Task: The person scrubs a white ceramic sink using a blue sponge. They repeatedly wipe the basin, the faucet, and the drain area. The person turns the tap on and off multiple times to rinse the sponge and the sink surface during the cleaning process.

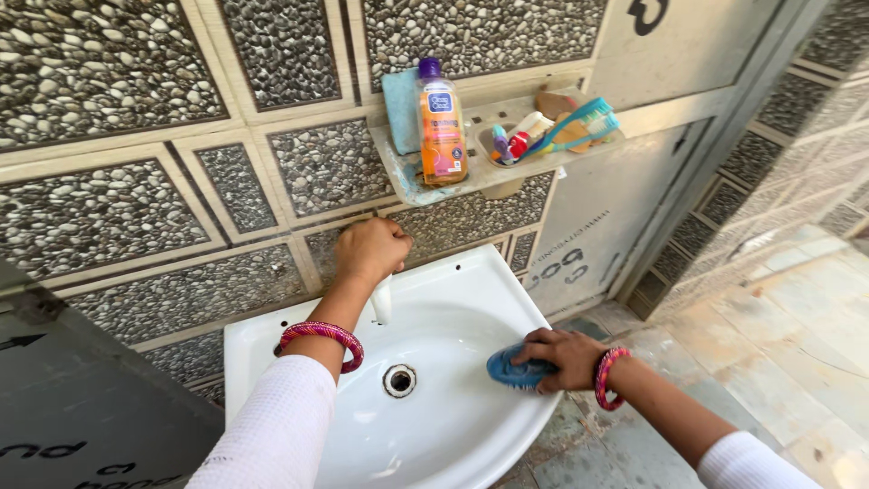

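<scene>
White porcelain shows in the sink, which is fixed to a pebble-tiled wall and looks mostly clean and glossy; no foam or standing water is seen, so the scrubbing is judged to be at an early or a finishing stage, and which of the two cannot be told. A blue brush is pressed against the inner wall of the basin at about 3 o'clock from the drain, near the rim. It is grasped by the right hand, whose fingers are curled over its back. The left hand is clenched around the tap at 12 o'clock, at the back edge of the basin; no water is seen running. The basin floor around the drain and the 9 o'clock side appear not to be under the brush at this moment. Above, at 12 o'clock, a shelf is seen carrying an orange bottle and a cup of toothbrushes. Pink bangles are worn on both wrists.
</scene>
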